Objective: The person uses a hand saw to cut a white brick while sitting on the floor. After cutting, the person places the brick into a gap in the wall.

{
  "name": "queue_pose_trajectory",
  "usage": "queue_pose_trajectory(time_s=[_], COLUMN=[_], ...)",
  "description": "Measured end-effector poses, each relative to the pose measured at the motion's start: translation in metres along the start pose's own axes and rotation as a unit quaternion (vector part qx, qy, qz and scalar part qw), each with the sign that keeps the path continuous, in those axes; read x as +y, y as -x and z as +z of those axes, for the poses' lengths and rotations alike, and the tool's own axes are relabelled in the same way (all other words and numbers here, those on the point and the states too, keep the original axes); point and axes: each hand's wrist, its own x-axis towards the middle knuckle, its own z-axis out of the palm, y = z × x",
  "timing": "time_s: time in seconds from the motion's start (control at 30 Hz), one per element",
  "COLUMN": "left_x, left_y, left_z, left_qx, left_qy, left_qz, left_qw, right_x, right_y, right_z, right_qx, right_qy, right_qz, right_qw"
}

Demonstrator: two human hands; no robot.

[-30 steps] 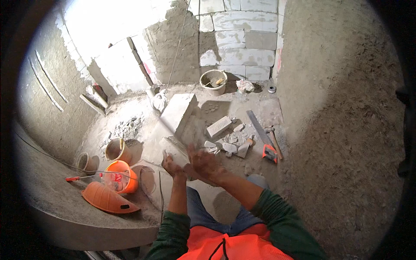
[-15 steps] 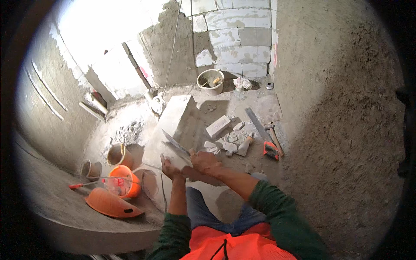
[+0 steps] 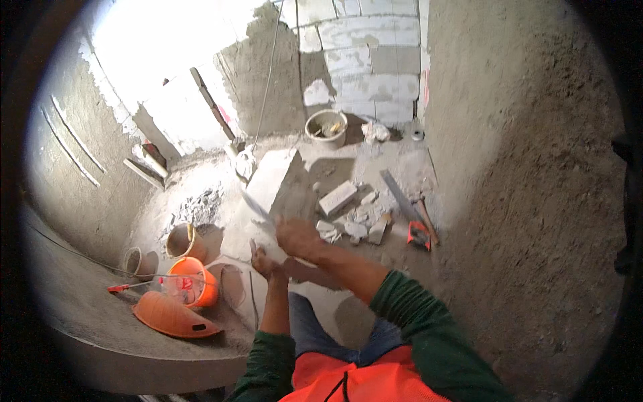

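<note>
My right hand (image 3: 298,238) is closed round the handle of a flat metal-bladed tool (image 3: 254,206). Motion smears the blade, which points away to the left over a large pale block (image 3: 269,175); its exact kind is hard to make out. Just left of and nearer than it, my left hand (image 3: 268,262) is closed at the near end of a pale block piece (image 3: 276,250). That piece is partly hidden by my hands, and its lower outline is unclear.
Right of the big block lie a small block (image 3: 337,197), broken chunks (image 3: 355,228), a handsaw (image 3: 398,193), a hammer (image 3: 427,221) and an orange-and-black tool (image 3: 419,236). Left are an orange bucket (image 3: 209,285) and an orange basin (image 3: 171,316). A white bucket (image 3: 327,141) stands by the far wall.
My right hand has moved left and slightly away from me, carrying the bladed tool with it. My left hand stays almost in place.
</note>
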Motion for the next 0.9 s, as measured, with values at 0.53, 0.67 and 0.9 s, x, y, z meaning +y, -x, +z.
queue_pose_trajectory(time_s=[0.53,0.67,0.9], left_x=[0.002,0.006,0.012], left_y=[0.001,0.003,0.007], left_z=[-0.001,0.003,0.005], left_qx=[-0.012,0.004,0.022], left_qy=[0.032,-0.034,0.018], left_qz=[-0.004,0.019,-0.012], left_qw=[0.999,0.999,1.000], right_x=[-0.016,-0.014,-0.004], right_y=[-0.021,0.027,0.007], right_z=[-0.022,-0.001,-0.014], right_qx=[0.100,0.144,0.103], right_qy=[-0.129,-0.073,-0.034], right_qz=[0.025,0.004,-0.006], right_qw=[0.986,0.987,0.994])
